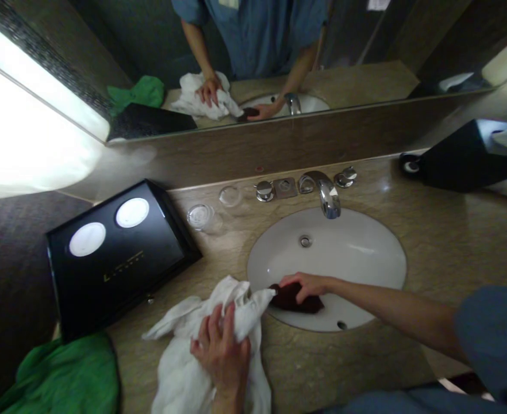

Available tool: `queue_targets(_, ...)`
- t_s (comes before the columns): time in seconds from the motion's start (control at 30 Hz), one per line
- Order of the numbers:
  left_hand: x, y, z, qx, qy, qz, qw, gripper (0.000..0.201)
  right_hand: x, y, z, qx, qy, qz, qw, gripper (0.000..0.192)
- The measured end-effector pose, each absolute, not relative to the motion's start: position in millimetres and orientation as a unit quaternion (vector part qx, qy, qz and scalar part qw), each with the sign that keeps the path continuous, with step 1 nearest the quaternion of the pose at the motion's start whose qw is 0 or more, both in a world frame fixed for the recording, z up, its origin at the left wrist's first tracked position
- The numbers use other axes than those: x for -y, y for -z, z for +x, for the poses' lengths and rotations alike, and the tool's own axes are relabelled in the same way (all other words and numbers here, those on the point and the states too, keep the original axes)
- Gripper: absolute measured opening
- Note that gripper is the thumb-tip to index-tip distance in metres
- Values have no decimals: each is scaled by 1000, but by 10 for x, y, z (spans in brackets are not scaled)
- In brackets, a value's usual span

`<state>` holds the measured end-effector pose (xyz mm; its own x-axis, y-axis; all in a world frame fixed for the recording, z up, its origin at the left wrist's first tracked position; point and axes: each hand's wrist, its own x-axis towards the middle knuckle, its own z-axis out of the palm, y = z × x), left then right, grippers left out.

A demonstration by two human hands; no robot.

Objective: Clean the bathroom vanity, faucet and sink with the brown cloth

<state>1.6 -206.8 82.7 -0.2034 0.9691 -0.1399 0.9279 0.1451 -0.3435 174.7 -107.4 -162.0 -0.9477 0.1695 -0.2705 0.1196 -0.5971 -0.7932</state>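
My left hand (223, 348) is closed on a bunched white towel (184, 368), which lies crumpled on the counter left of the sink. One twisted corner of this towel reaches over the sink's rim. Inside the left part of the white oval sink (361, 264), my right hand (303, 284) grips a dark reddish-brown cloth (294, 300). The cloth's left end touches or nearly touches the towel's tip; the exact contact is unclear. A chrome faucet (329, 198) curves over the back of the sink, and no water is seen running.
A black box (119, 282) with two white round discs sits at the left. Two clear glasses, one of them a front glass (200, 217), stand behind the towel. A green cloth (70, 376) lies front left. At the right is a black tissue box (460, 155). A mirror (257, 52) spans the back.
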Motion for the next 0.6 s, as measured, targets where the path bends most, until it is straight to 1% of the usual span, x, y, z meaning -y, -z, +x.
queue_targets(0.03, 2087, -861, 66, 738, -168, -653, 31, 52, 938, 1721, 1869, 427, -880, -207, 2, 64)
queue_targets(0.07, 2115, -884, 127, 720, -157, -676, 4, 55, 848, 1817, 1954, 424, -857, -293, 4, 63)
queue_targets(0.13, 2190, -893, 263, 698, -131, -703, -49, 61, 875, 1933, 1976, 442, -756, -481, 40, 69)
queue_targets(0.17, 2236, -880, 328, 694, -110, -708, -76, 61, 992, 1940, 1916, 476, -714, -510, 56, 73)
queue_targets(0.2, 2284, -859, 383, 693, -86, -709, -99, 59, 1153, 1921, 1821, 528, -688, -493, 74, 76)
queue_targets(0.23, 2330, -835, 426, 687, -65, -714, -120, 55, 1323, 1891, 1704, 593, -670, -437, 97, 79)
queue_targets(0.27, 2371, -811, 453, 677, -45, -722, -133, 48, 1460, 1868, 1579, 659, -654, -347, 132, 79)
queue_targets(0.3, 2404, -793, 464, 664, -31, -735, -137, 45, 1524, 1868, 1462, 717, -633, -238, 171, 73)
queue_targets(0.33, 2427, -784, 459, 643, -29, -753, -137, 47, 1487, 1899, 1369, 760, -603, -133, 201, 64)
queue_targets(0.37, 2440, -787, 439, 621, -34, -771, -134, 51, 1338, 1964, 1319, 788, -573, -58, 219, 56)
queue_targets(0.4, 2443, -803, 406, 606, -45, -784, -131, 52, 1084, 2058, 1329, 815, -541, 6, 208, 49)
queue_targets(0.43, 2436, -830, 362, 601, -58, -787, -126, 48, 753, 2174, 1413, 845, -509, 34, 160, 51)
queue_targets(0.47, 2421, -864, 308, 607, -71, -783, -118, 43, 387, 2297, 1583, 860, -500, 22, 102, 61)
queue_targets(0.5, 2400, -899, 246, 619, -83, -774, -106, 41, 35, 2412, 1844, 857, -513, 24, 38, 67)
queue_targets(0.53, 2373, -927, 178, 640, -91, -758, -84, 40, -257, 2498, 2186, 843, -537, -22, -21, 65)
queue_targets(0.6, 2305, -939, 45, 693, -93, -714, -27, 38, -524, 2505, 2995, 828, -542, -124, -76, 66)
